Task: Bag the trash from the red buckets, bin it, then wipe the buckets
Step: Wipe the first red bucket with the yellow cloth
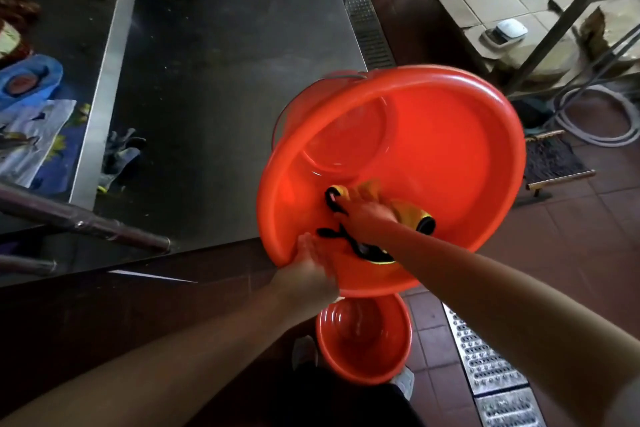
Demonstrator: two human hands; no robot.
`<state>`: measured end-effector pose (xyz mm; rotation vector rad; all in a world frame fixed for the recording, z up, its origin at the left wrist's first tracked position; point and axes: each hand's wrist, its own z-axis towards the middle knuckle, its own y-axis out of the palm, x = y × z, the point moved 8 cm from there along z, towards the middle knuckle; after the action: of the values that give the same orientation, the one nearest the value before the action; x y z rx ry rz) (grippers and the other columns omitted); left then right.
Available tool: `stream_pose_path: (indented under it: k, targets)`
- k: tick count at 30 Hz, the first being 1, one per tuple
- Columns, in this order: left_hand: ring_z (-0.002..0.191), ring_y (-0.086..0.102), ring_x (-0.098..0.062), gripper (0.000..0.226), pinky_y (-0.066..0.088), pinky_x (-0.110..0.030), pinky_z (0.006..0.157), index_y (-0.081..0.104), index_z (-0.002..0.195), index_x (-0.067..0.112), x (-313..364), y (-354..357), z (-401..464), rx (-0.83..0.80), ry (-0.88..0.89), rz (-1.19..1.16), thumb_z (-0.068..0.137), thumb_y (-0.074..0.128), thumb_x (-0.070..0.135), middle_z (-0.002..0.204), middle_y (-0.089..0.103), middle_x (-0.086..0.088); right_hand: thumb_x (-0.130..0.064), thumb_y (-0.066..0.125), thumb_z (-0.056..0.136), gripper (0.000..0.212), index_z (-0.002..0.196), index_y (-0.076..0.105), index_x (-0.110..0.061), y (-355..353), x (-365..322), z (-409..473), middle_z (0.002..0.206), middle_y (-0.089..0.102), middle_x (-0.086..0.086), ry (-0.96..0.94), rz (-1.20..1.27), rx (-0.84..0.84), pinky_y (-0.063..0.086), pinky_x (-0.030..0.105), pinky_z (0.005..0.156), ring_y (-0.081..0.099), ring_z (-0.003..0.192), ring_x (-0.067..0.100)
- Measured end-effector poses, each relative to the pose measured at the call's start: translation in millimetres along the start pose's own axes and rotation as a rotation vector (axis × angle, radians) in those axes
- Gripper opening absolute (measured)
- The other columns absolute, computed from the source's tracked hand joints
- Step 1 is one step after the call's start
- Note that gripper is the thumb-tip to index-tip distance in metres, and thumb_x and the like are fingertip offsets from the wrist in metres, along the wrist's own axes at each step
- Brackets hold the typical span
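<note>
A large red bucket is tilted with its open mouth toward me, held up beside the corner of a steel table. My left hand grips its near rim. My right hand is inside the bucket and presses an orange cloth with black edging against the near inner wall. A second, smaller red bucket stands upright on the floor below, with nothing visible inside.
The steel table fills the middle left, with grey work gloves lying on it. Plastic bags lie at far left. Metal bars jut in from the left. A floor drain grate, a hose and cardboard are on the right.
</note>
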<state>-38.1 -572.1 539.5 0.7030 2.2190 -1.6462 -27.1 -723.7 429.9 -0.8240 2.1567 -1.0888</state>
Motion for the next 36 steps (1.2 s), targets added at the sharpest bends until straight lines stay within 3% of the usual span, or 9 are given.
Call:
stream_pose_path:
  k: [4,9,13,15,19,23,26,30,36]
  targets:
    - [0.078,0.068,-0.048,0.063,0.059,-0.05,0.069,0.073,0.093,-0.01,8,1,1,-0.015,-0.013,0.014,0.065,0.083,0.045,0.089,0.068,-0.035,-0.053,0.033,0.103,0.052,0.153,0.029,-0.04,-9,23,29,0.164,0.023,0.001,0.03,-0.053,0.031,0.013,0.05,0.12,0.011,0.152,0.024]
    - [0.079,0.068,-0.048,0.052,0.058,-0.05,0.07,0.072,0.095,-0.009,9,7,3,-0.079,-0.048,-0.007,0.072,0.076,0.038,0.09,0.068,-0.034,-0.049,0.034,0.102,0.047,0.148,0.038,-0.037,-9,19,62,0.162,0.028,0.0,0.106,-0.065,0.085,0.012,0.051,0.118,0.014,0.151,0.023]
    - [0.075,0.069,-0.044,0.044,0.058,-0.05,0.066,0.076,0.083,-0.003,4,-4,2,-0.063,0.01,-0.048,0.063,0.078,0.036,0.082,0.071,-0.028,-0.051,0.035,0.102,0.046,0.146,0.041,-0.039,-13,16,35,0.155,0.035,0.001,0.049,-0.077,0.081,0.018,0.049,0.114,0.022,0.146,0.023]
    - [0.071,0.068,-0.046,0.037,0.057,-0.053,0.062,0.076,0.079,-0.004,1,-9,2,-0.071,0.015,-0.036,0.07,0.063,0.03,0.079,0.07,-0.029,-0.051,0.035,0.102,0.045,0.146,0.041,-0.039,-15,11,7,0.154,0.037,0.001,0.03,-0.05,0.074,0.017,0.049,0.115,0.023,0.146,0.022]
    - [0.075,0.071,-0.042,0.053,0.059,-0.049,0.068,0.079,0.084,0.003,-2,-11,2,-0.066,-0.033,0.014,0.078,0.033,0.028,0.084,0.072,-0.025,-0.054,0.033,0.103,0.05,0.151,0.034,-0.039,-12,4,-62,0.159,0.031,-0.001,0.006,-0.028,0.07,0.017,0.049,0.117,0.018,0.15,0.018]
    - [0.089,0.068,-0.046,0.047,0.056,-0.054,0.079,0.073,0.102,-0.002,4,-14,7,-0.077,0.039,0.049,0.087,0.05,0.037,0.099,0.069,-0.03,-0.055,0.03,0.102,0.054,0.154,0.027,-0.041,-9,3,-118,0.164,0.022,-0.001,0.0,-0.014,0.058,0.017,0.048,0.118,0.013,0.153,0.017]
    - [0.105,0.059,-0.056,0.059,0.047,-0.063,0.089,0.057,0.12,-0.015,7,-12,10,-0.1,0.048,-0.021,0.097,0.044,0.037,0.116,0.057,-0.042,-0.054,0.03,0.103,0.054,0.155,0.024,-0.041,-11,4,-139,0.165,0.021,-0.001,-0.007,-0.05,0.078,0.017,0.047,0.118,0.012,0.153,0.016]
    - [0.104,0.061,-0.052,0.058,0.048,-0.06,0.09,0.059,0.12,-0.013,0,-11,6,-0.151,-0.011,-0.145,0.098,0.044,0.039,0.115,0.06,-0.039,-0.054,0.028,0.104,0.052,0.154,0.027,-0.039,-17,4,-133,0.164,0.022,-0.002,-0.006,-0.058,0.057,0.018,0.047,0.117,0.012,0.153,0.017]
    - [0.102,0.06,-0.055,0.06,0.049,-0.063,0.087,0.061,0.119,-0.012,6,-10,11,-0.173,0.078,-0.104,0.097,0.038,0.039,0.114,0.059,-0.041,-0.054,0.028,0.104,0.052,0.153,0.029,-0.039,-15,11,-78,0.163,0.024,-0.001,0.029,-0.03,0.007,0.018,0.052,0.117,0.016,0.151,0.018]
